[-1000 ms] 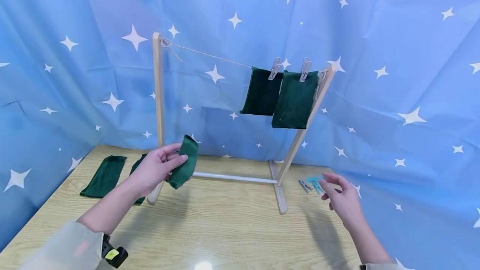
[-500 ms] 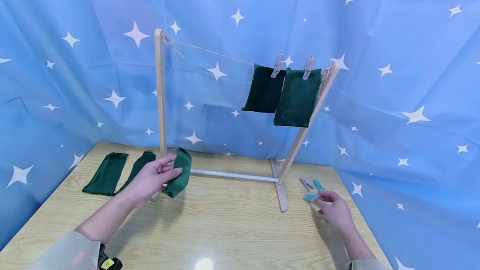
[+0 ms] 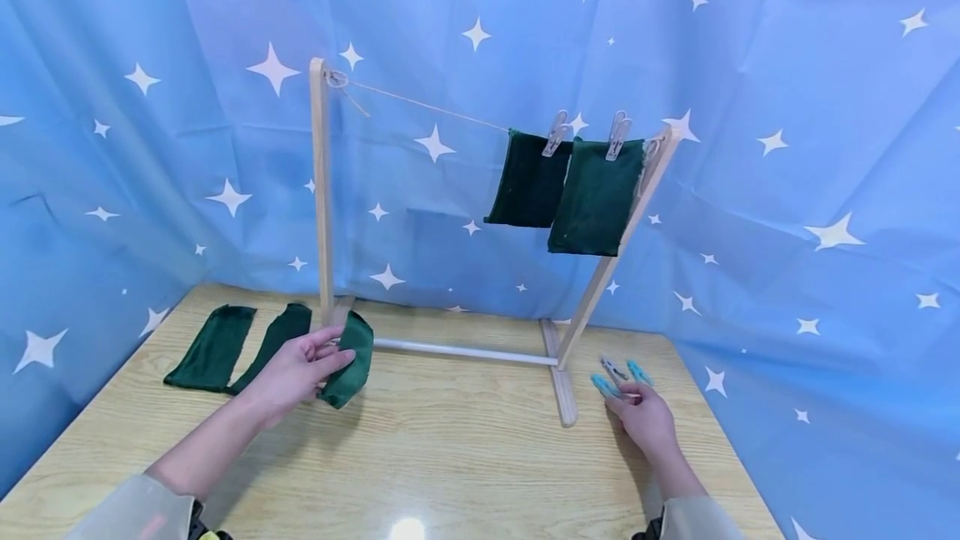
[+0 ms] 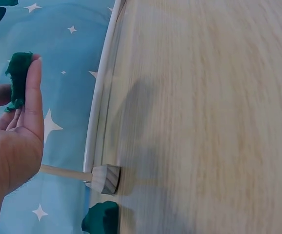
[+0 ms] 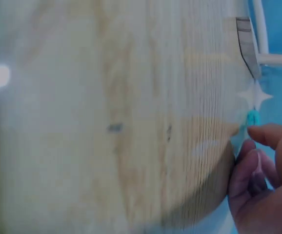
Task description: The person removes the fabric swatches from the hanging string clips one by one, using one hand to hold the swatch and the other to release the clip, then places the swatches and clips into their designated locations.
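My left hand [image 3: 288,375] pinches a small green cloth [image 3: 356,359] between thumb and fingers, a little above the table near the rack's left foot. In the left wrist view the folded cloth [image 4: 19,78] stands upright between the fingertips of that hand [image 4: 21,141]. Over at the table's right, my right hand [image 3: 649,427] pinches one end of a light blue clothespin [image 3: 604,385]. Only the tip of the clothespin [image 5: 253,117] shows past the fingers in the right wrist view. A grey clothespin [image 3: 613,370] and another blue clothespin [image 3: 639,372] lie just beyond that hand.
A wooden rack [image 3: 321,190] with a string line [image 3: 427,110] stands at the back. Two green cloths [image 3: 596,198] hang at its right end under clear clothespins [image 3: 618,136]. Two more green cloths [image 3: 213,348] lie on the table [image 3: 465,457] at left. A blue starry curtain [image 3: 450,7] stands behind.
My right hand has come down to the clothespins, pinched a blue one and shifted it left. The left hand has lowered slightly to the left, still holding the cloth.
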The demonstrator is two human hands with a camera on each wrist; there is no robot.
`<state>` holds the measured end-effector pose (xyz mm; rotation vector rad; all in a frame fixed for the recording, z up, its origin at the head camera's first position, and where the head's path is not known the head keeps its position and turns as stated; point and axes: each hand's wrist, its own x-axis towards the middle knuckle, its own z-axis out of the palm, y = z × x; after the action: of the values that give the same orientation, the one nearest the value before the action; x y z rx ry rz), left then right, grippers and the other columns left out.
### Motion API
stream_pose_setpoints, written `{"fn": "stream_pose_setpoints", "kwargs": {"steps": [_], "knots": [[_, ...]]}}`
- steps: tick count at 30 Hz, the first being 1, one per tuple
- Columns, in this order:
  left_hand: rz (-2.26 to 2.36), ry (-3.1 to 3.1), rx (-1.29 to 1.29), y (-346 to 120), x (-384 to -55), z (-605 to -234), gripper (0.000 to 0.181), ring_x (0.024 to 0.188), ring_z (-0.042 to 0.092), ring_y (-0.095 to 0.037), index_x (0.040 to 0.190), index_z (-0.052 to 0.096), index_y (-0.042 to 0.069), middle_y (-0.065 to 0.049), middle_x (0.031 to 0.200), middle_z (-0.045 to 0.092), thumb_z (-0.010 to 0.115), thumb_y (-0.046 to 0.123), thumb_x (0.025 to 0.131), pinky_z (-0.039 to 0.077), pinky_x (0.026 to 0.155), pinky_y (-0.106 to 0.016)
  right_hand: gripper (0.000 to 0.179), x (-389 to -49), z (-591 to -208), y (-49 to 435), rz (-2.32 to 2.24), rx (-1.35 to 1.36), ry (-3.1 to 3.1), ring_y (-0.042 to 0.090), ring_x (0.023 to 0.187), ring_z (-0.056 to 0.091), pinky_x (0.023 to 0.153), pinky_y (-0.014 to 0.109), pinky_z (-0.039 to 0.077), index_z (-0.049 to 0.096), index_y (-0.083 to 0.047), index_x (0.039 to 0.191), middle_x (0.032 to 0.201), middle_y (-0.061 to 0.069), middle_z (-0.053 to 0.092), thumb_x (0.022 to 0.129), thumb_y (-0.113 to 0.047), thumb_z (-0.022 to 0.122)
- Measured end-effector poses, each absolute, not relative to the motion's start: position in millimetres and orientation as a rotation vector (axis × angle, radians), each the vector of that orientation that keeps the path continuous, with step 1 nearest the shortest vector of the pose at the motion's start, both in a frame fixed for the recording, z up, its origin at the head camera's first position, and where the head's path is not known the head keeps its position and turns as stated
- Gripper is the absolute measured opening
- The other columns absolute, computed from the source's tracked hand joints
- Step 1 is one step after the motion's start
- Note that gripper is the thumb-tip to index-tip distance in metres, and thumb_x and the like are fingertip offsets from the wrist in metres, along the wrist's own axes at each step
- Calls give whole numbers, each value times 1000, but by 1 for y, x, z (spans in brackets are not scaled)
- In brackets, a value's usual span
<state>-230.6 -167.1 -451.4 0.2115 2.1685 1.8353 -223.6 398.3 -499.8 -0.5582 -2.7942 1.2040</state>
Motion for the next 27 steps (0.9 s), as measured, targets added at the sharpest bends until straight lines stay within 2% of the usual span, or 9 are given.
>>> {"fn": "stream_pose_setpoints", "kwargs": {"steps": [3,5,9,12,14,17,23,27], "knots": [[1822,2168,211,-168,-230,-455,82,107,65,-15,175,24,5,-28,163,52,67,35,112,60,81,-36,52,-227,-501,399,1161,-564,-2816,16,76,66,69,30,52,62,3,144,107,15,69,104,-30,71],[1813,2165,217,-169,-229,-457,83,109,66,-15,175,23,3,-29,163,51,67,34,112,62,87,-38,53,-227,-503,400,1154,-563,-2830,18,76,63,70,32,50,61,1,145,102,13,68,105,-32,70],[1844,2073,252,-170,-230,-461,81,127,69,-35,175,17,0,-38,167,40,65,21,112,67,88,-53,53,-227,-506,400,1196,-553,-2845,19,73,61,68,34,50,58,-1,148,93,6,64,107,-34,69],[1847,2011,265,-171,-231,-464,80,139,61,-51,175,15,-1,-45,168,28,62,9,111,68,87,-58,54,-227,-508,400,1218,-542,-2847,17,71,59,64,34,50,57,-2,148,92,3,61,108,-36,68],[1816,2011,248,-171,-232,-466,80,146,53,-56,175,15,-1,-47,169,23,62,5,110,68,85,-56,54,-228,-509,401,1215,-534,-2848,17,70,57,63,33,49,57,-4,148,92,3,59,108,-38,68],[1773,2009,215,-170,-233,-470,81,148,49,-58,174,13,-2,-48,167,22,61,2,110,69,84,-53,54,-229,-510,401,1204,-532,-2850,17,69,56,62,32,48,57,-4,148,92,3,58,108,-38,68],[1799,1963,166,-166,-239,-482,80,139,59,-48,174,14,-2,-47,165,25,61,0,109,69,84,-50,53,-230,-513,402,1184,-542,-2850,17,71,56,62,31,48,58,-4,146,93,3,59,107,-39,69],[1806,1978,134,-163,-241,-489,80,142,59,-51,174,13,-2,-50,167,21,61,3,110,69,84,-48,54,-227,-512,402,1204,-550,-2841,17,69,57,60,31,50,58,-3,146,94,4,58,107,-38,69]]}}
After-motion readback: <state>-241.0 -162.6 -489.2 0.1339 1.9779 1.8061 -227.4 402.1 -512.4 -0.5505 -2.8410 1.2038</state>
